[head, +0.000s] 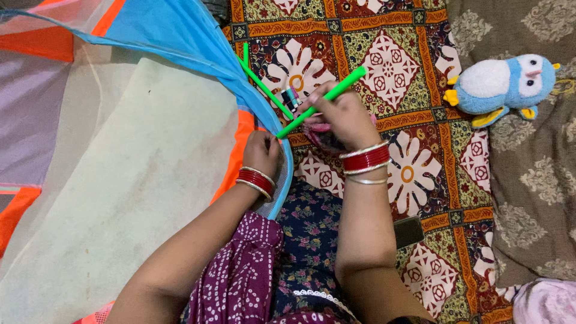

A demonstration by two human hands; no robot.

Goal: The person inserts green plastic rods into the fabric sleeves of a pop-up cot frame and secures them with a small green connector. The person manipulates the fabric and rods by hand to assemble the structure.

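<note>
The green rod [321, 102] is lying slantwise at about twelve o'clock from the person's lap, its lower tip meeting the blue sleeve edge [282, 144] of the mesh play tent [120, 180]. Nearest, the left hand [261, 153] is closing around that blue edge at eleven o'clock, pinching the fabric. Just beyond, the right hand [342, 117] is gripping the rod at its middle, fingers curled over it. By the look of it, the rod is being fed into the sleeve; keeping the fabric taut and the rod in line with the channel would serve well. Farther, at one o'clock, more green rods [255, 75] are resting on the patterned bedspread [420, 72], and a blue stuffed penguin [504, 84] is lying at two o'clock.
</note>
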